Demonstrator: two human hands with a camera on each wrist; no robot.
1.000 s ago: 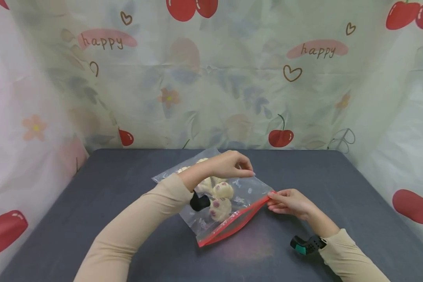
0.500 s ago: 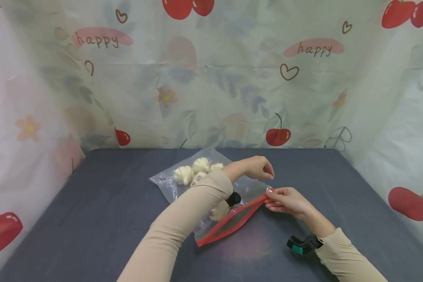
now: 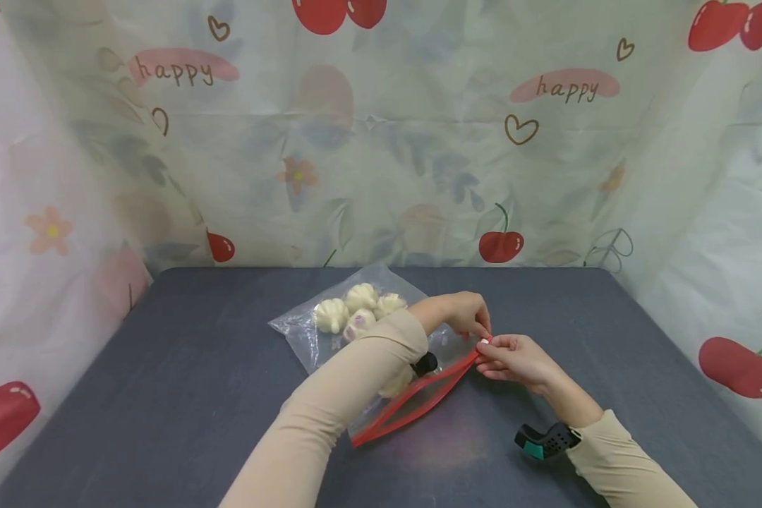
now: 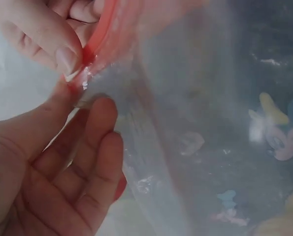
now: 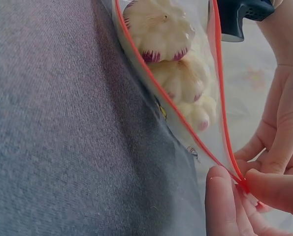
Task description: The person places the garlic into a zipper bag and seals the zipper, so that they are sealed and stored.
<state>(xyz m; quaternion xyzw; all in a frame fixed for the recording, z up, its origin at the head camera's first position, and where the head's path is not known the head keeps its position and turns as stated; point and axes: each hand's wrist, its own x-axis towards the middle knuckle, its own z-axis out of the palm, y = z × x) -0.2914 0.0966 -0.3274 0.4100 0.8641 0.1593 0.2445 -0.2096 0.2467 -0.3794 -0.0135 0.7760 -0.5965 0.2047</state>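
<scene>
A clear zip bag with several garlic bulbs inside lies on the table. Its red zip edge gapes towards the front; in the right wrist view the two red strips meet at the corner. My right hand pinches that corner between thumb and fingers, beside a small white piece. Reaching across the bag, my left hand pinches the same corner just behind it, thumb against bent fingers. The left sleeve hides part of the bag and some bulbs.
The dark grey table runs under everything. A cherry-print curtain encloses its back and sides. Black devices are strapped at both wrists.
My left hand has moved right across the bag, then lowered onto its corner and taken hold there. The right hand keeps its pinch, nearly still. The bulbs at the back now show.
</scene>
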